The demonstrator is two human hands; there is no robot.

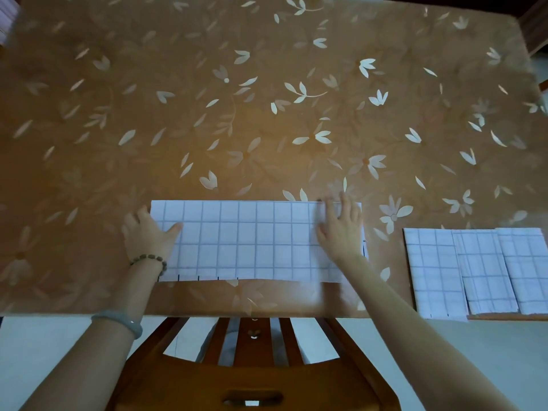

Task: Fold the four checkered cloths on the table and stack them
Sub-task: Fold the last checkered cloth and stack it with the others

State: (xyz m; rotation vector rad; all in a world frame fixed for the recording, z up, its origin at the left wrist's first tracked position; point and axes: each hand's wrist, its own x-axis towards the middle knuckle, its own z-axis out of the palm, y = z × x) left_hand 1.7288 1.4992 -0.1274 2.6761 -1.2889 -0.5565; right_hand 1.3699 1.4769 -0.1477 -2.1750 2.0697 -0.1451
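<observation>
Your checkered cloth lies by the tabletop's near edge, long axis left to right, with your left hand open at its left end, thumb on it, and your right hand flat on its right end.

The brown flower-patterned table carries a long checkered cloth at lower centre and three folded checkered cloths overlapping at lower right.

Checkered cloth: thin matt woven fabric. Surface cover: smooth, glossy, plastic-looking. Chair: varnished shiny wood. My bangle: smooth, stone-like. My bead bracelet: dull, wooden-looking.
</observation>
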